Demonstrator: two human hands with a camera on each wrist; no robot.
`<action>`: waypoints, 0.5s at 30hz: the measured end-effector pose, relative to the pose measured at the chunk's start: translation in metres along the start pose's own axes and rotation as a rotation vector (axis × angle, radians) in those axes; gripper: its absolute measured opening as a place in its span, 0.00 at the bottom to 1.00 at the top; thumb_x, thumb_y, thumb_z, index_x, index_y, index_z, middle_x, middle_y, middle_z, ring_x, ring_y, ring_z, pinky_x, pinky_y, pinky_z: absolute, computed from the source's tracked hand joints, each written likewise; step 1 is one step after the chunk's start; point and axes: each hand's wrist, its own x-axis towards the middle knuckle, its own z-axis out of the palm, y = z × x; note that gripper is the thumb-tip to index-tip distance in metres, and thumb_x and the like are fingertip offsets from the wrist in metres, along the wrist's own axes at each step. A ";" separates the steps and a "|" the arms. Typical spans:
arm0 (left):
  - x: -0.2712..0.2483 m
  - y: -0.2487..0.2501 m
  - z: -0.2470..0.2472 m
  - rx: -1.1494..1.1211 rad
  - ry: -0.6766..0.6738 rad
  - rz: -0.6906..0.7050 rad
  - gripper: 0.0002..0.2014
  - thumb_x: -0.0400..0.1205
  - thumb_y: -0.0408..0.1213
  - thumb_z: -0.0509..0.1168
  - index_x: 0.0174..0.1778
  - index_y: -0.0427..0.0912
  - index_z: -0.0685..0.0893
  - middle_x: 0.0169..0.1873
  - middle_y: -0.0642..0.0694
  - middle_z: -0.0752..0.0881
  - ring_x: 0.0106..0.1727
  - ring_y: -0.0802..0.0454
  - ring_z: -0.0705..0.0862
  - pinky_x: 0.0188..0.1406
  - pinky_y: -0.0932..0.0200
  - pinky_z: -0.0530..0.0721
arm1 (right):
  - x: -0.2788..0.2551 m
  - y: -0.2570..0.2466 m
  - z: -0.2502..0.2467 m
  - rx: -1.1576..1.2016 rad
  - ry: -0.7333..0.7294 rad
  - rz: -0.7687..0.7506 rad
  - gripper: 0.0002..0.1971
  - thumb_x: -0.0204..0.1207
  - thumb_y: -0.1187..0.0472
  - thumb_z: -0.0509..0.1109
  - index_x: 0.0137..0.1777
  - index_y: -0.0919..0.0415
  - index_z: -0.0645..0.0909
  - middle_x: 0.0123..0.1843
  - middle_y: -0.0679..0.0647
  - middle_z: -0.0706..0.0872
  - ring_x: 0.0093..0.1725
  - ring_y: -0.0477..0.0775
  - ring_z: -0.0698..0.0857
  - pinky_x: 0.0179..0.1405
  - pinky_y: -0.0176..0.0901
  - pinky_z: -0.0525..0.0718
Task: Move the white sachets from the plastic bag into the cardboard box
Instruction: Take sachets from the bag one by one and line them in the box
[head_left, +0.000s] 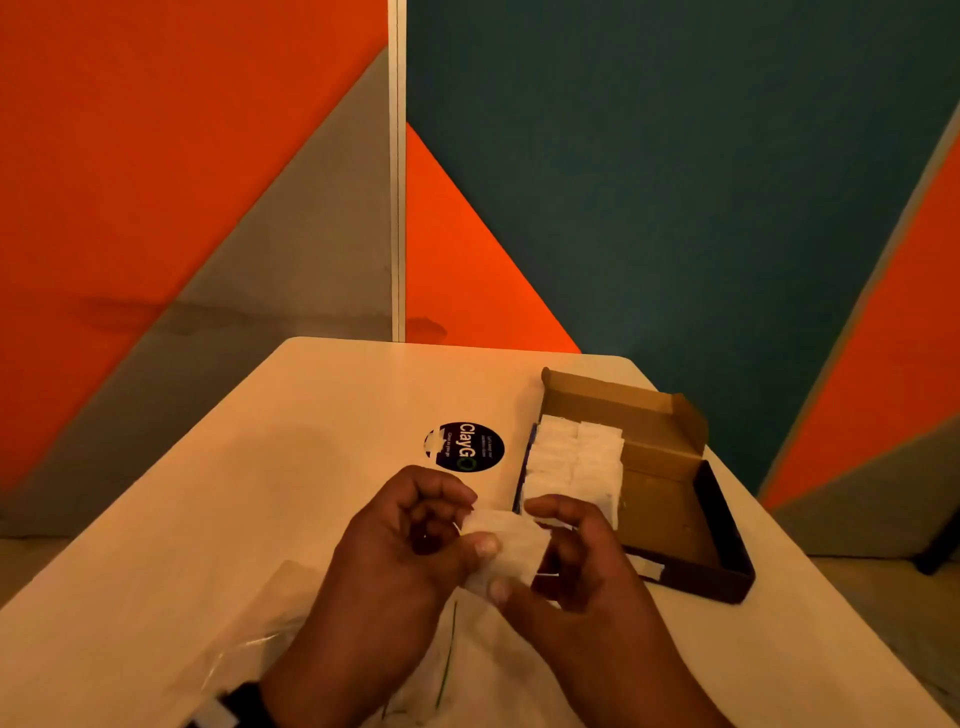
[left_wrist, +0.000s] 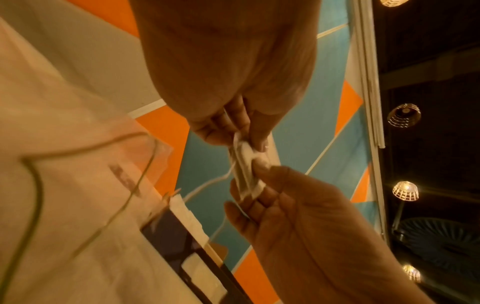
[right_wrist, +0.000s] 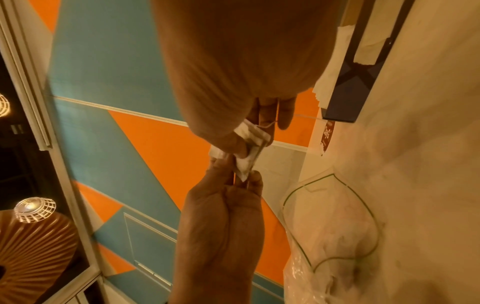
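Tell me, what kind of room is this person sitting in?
Probably a cafe or shared office lounge, though I can't be sure. Orange, teal and grey padded wall panels stand behind the pale rounded table, which carries a round black "ClayGo" sticker, and cage-shaded hanging lamps glow overhead.

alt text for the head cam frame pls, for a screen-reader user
Both hands, left hand and right hand, pinch a small bunch of white sachets above a pale table. To the right sits an open cardboard box partly filled with rows of sachets; a clear plastic bag lies at the near edge.
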 end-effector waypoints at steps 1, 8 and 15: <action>-0.002 0.003 0.000 0.040 -0.023 0.003 0.19 0.70 0.20 0.77 0.41 0.53 0.88 0.32 0.53 0.86 0.36 0.55 0.83 0.42 0.54 0.85 | 0.000 0.000 0.001 -0.050 0.017 -0.008 0.29 0.66 0.62 0.84 0.58 0.34 0.74 0.52 0.34 0.90 0.51 0.36 0.89 0.47 0.31 0.87; -0.002 0.037 -0.039 0.705 -0.341 0.015 0.23 0.71 0.63 0.71 0.62 0.75 0.76 0.59 0.72 0.83 0.57 0.65 0.84 0.54 0.62 0.85 | 0.036 -0.008 -0.048 -0.303 0.095 -0.006 0.22 0.74 0.61 0.78 0.58 0.36 0.74 0.42 0.28 0.79 0.39 0.30 0.84 0.24 0.19 0.77; 0.009 0.046 -0.091 1.216 -0.703 -0.196 0.51 0.48 0.83 0.65 0.71 0.88 0.55 0.71 0.83 0.60 0.74 0.74 0.63 0.81 0.62 0.63 | 0.087 0.012 -0.099 -0.397 0.130 0.101 0.18 0.76 0.64 0.77 0.55 0.44 0.75 0.49 0.40 0.85 0.47 0.39 0.84 0.34 0.29 0.77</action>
